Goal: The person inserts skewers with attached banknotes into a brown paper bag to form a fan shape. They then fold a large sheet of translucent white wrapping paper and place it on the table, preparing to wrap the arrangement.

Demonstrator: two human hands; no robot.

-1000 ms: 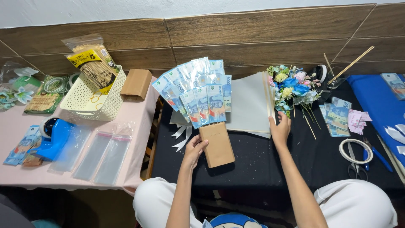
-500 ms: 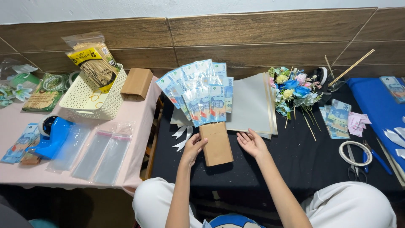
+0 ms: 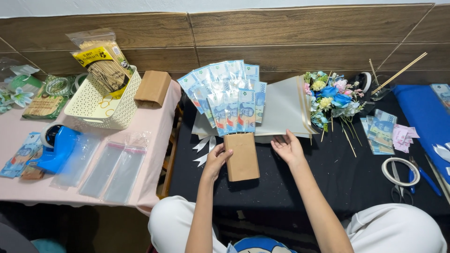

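A fan of blue banknotes in clear sleeves (image 3: 225,98) rises from a brown paper-wrapped handle (image 3: 242,157) lying on the black table (image 3: 328,187). My left hand (image 3: 216,160) grips the left side of the brown handle. My right hand (image 3: 288,147) rests with fingers spread on the lower edge of the grey wrapping sheets (image 3: 281,110) that lie under and to the right of the fan. A small bunch of blue, yellow and pink artificial flowers (image 3: 330,98) lies just right of the sheets.
More banknotes (image 3: 379,132), pink slips (image 3: 404,137), a tape roll (image 3: 401,172), scissors (image 3: 410,180) and blue paper (image 3: 424,117) lie at right. On the pink table (image 3: 154,136) sit a white basket of skewers (image 3: 101,96), a brown block (image 3: 152,87), clear sleeves (image 3: 112,168) and a blue tape dispenser (image 3: 58,147).
My right hand has left the flower bunch and moved left and down onto the edge of the grey sheets. My left hand stays on the brown handle.
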